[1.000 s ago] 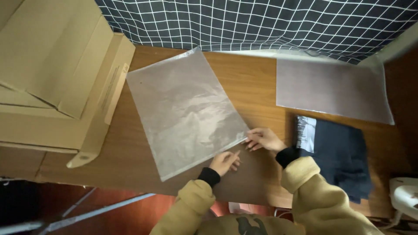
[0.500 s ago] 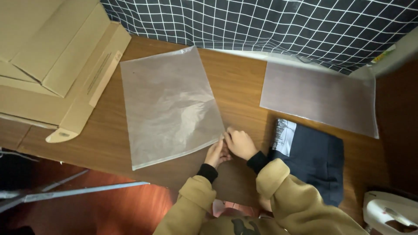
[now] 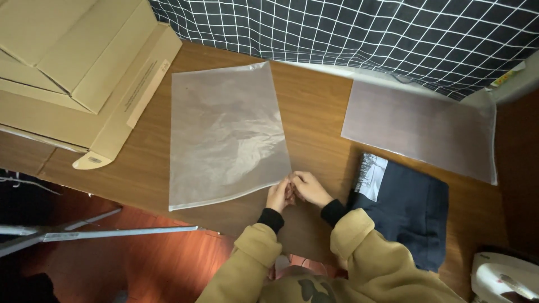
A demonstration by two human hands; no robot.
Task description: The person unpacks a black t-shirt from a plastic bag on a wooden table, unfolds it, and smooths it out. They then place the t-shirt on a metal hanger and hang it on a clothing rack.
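A frosted, see-through plastic bag point(image 3: 224, 134) lies flat on the wooden counter point(image 3: 314, 112), spread smooth so that its whole face is open to view, with its near right corner drawn toward the person. Both hands meet at that corner: the left hand point(image 3: 279, 196) and the right hand point(image 3: 307, 189) sit side by side, touching each other, their fingers closed in a pinch on the bag's edge, seemingly to hold the thin film steady where it would otherwise slide. At about four o'clock from the hands, a folded dark garment point(image 3: 410, 216) with a pale label end rests on the counter, just beside the right sleeve and within easy reach. At two o'clock, well apart from the hands, a second frosted bag point(image 3: 421, 129) lies flat near the back edge. At ten o'clock, flattened cardboard boxes point(image 3: 73, 67) are stacked on the counter's far left corner, out of the way. A dark cloth with a white grid point(image 3: 365, 33) hangs behind the counter, at twelve o'clock. A white appliance point(image 3: 505, 278) shows at the lower right corner.
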